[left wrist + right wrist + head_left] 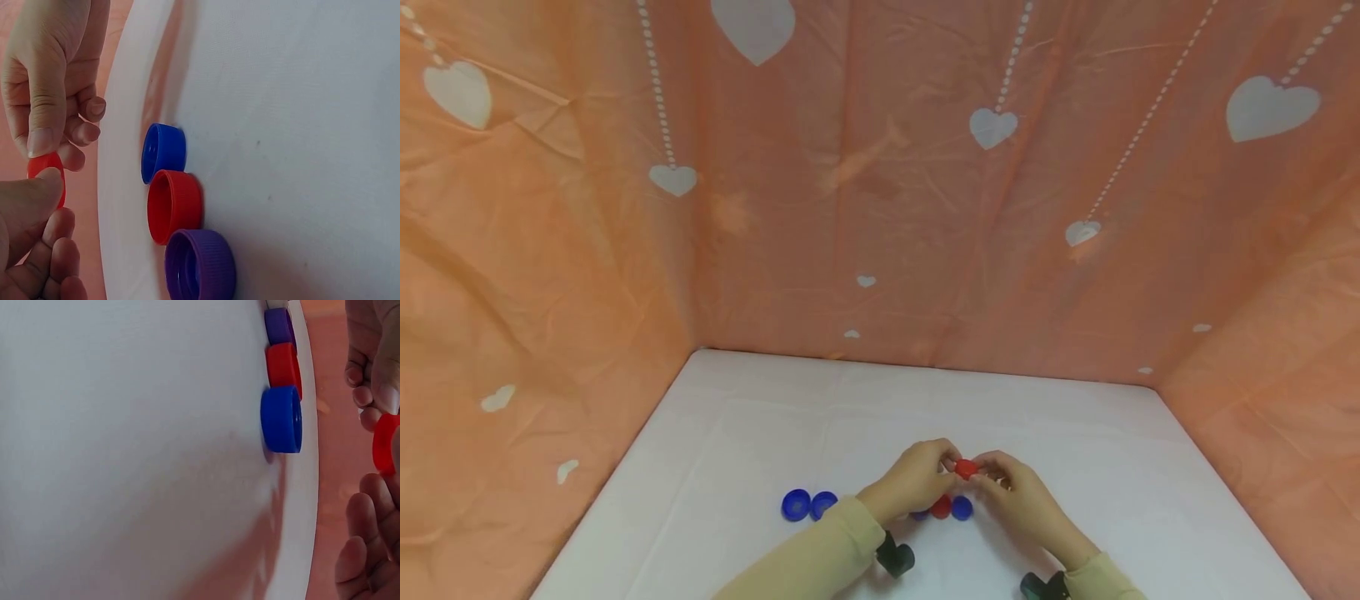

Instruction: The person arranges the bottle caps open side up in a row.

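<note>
A red bottle cap [966, 469] is held above the table between both hands. My left hand [917, 475] pinches it from the left, thumb and fingers at its edge. From the other side, my right hand [1018, 496] pinches the same cap. Beneath them stands a row of caps on the table: a purple one [215, 265], a red one [187, 206] and a blue one [170, 150], their open sides showing in the left wrist view. My left arm partly hides the row in the head view.
Two larger-looking blue caps [796, 505] lie left of my left forearm, one partly covered by the sleeve. A pale thing [276, 304] shows beyond the purple cap. The white table [820, 417] is enclosed by orange cloth [775, 250] with white hearts. Dark wrist devices [897, 558] are on both arms.
</note>
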`<state>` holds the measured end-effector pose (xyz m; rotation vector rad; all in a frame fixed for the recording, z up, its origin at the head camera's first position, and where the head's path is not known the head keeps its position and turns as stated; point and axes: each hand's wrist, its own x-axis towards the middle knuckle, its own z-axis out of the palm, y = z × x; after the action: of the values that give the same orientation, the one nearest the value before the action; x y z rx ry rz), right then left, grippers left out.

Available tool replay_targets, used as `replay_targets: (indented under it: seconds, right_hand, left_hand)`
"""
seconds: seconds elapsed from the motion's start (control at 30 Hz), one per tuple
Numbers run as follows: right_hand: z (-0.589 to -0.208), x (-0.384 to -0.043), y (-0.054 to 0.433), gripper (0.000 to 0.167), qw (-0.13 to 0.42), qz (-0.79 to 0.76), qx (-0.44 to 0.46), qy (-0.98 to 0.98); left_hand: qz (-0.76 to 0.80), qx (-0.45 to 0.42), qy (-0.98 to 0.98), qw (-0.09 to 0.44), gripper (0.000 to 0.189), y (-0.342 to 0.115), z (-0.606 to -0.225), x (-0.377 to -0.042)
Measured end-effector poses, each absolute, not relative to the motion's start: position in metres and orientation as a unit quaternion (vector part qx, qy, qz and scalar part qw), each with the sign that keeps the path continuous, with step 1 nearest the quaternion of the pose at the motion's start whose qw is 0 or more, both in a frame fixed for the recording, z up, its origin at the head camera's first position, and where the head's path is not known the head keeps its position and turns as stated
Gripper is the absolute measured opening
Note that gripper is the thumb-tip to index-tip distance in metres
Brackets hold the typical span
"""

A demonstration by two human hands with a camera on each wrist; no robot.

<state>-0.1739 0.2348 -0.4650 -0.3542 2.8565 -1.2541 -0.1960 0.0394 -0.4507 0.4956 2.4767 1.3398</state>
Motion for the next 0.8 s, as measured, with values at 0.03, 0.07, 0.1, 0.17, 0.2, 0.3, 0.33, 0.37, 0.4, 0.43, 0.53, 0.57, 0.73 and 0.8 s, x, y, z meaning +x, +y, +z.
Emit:
replay_targets:
  seconds: [0.03, 0.07, 0.1, 0.17, 0.2, 0.3, 0.33, 0.37, 0.4, 0.43, 0.53, 0.57, 0.73, 0.8]
  right_hand:
    - [-0.4646, -0.1739, 0.2351, 0.020, 0.002, -0.401, -0.113, 0.909]
    - [-0.4643, -0.1740, 0.2354, 0.020, 0.001, -0.401, -0.114, 0.909]
    - [-0.4639, -0.1739, 0.2358, 0.020, 0.002, -0.402, -0.114, 0.909]
    - [-0.4630, -0.1739, 0.2364, 0.021, 0.003, -0.406, -0.115, 0.907]
    - [-0.4629, -0.1743, 0.2366, 0.021, 0.005, -0.407, -0.114, 0.906]
    - [-0.4623, -0.1748, 0.2373, 0.021, 0.011, -0.411, -0.108, 0.905]
    - [-0.4622, -0.1751, 0.2375, 0.021, 0.015, -0.413, -0.104, 0.905]
    - [-0.4618, -0.1751, 0.2376, 0.021, 0.016, -0.413, -0.100, 0.905]
    - [-0.4617, -0.1754, 0.2376, 0.020, 0.018, -0.414, -0.097, 0.905]
    - [-0.4615, -0.1754, 0.2378, 0.019, 0.018, -0.415, -0.093, 0.905]
    - [-0.4612, -0.1756, 0.2383, 0.015, 0.014, -0.415, -0.085, 0.906]
    - [-0.4610, -0.1755, 0.2384, 0.016, 0.010, -0.416, -0.083, 0.905]
    - [-0.4599, -0.1752, 0.2386, 0.018, 0.003, -0.418, -0.079, 0.905]
    - [-0.4596, -0.1752, 0.2385, 0.016, 0.003, -0.421, -0.079, 0.904]
  left_hand:
    - [0.464, 0.171, 0.858, 0.140, 0.016, 0.0396, -0.4507, -0.1963]
    - [0.464, 0.172, 0.858, 0.139, 0.016, 0.0395, -0.4507, -0.1966]
    - [0.464, 0.173, 0.858, 0.137, 0.016, 0.0394, -0.4507, -0.1969]
    - [0.466, 0.171, 0.857, 0.136, 0.016, 0.0395, -0.4506, -0.1973]
    - [0.467, 0.171, 0.857, 0.136, 0.015, 0.0396, -0.4504, -0.1974]
    - [0.471, 0.166, 0.855, 0.137, 0.015, 0.0402, -0.4497, -0.1975]
    - [0.472, 0.164, 0.855, 0.139, 0.016, 0.0405, -0.4493, -0.1975]
    - [0.473, 0.162, 0.854, 0.140, 0.016, 0.0408, -0.4491, -0.1975]
    - [0.475, 0.161, 0.854, 0.142, 0.016, 0.0409, -0.4489, -0.1976]
    - [0.476, 0.158, 0.853, 0.142, 0.016, 0.0410, -0.4486, -0.1977]
    - [0.478, 0.152, 0.853, 0.144, 0.015, 0.0414, -0.4486, -0.1980]
    - [0.478, 0.150, 0.853, 0.143, 0.014, 0.0416, -0.4487, -0.1980]
    - [0.484, 0.148, 0.851, 0.143, 0.008, 0.0432, -0.4501, -0.1979]
    - [0.487, 0.151, 0.849, 0.142, 0.007, 0.0440, -0.4505, -0.1975]
